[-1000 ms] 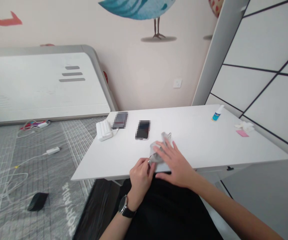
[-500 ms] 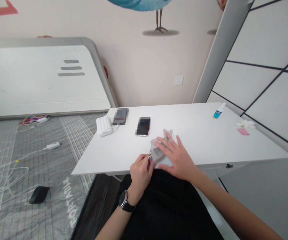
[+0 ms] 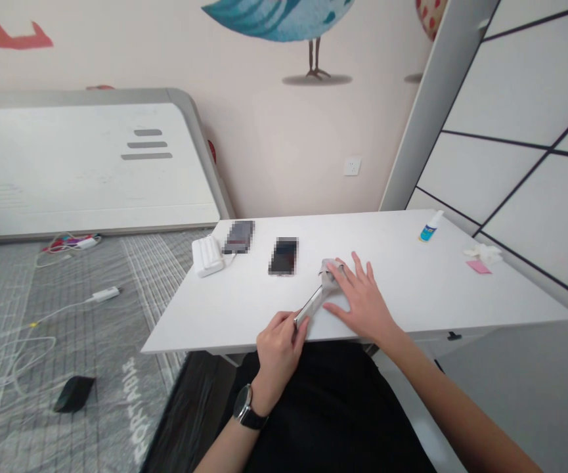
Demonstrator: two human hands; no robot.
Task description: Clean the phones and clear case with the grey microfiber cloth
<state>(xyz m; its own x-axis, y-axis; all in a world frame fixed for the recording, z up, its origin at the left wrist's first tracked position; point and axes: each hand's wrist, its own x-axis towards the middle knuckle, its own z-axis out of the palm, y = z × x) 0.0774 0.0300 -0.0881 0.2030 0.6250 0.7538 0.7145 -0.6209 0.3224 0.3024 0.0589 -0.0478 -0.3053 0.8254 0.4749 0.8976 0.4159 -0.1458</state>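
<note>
My left hand (image 3: 280,347), with a watch on its wrist, is closed on the near end of a thin silvery flat object (image 3: 309,306), held tilted at the front edge of the white table. My right hand (image 3: 362,299) has its fingers spread, with the thumb and index finger against a crumpled grey cloth (image 3: 329,270). The cloth lies at the far end of the flat object. What the flat object is, I cannot tell for certain.
A dark phone (image 3: 284,256), a blurred grey item (image 3: 239,236) and a white block (image 3: 207,255) lie at the left. Toward the right are a small blue-and-white bottle (image 3: 430,227), a pink piece (image 3: 479,267) and white crumpled material (image 3: 484,253).
The cloth has moved away from my left hand to the far end of the flat object, which now shows. My right hand has shifted slightly right. The view has tilted up a little.
</note>
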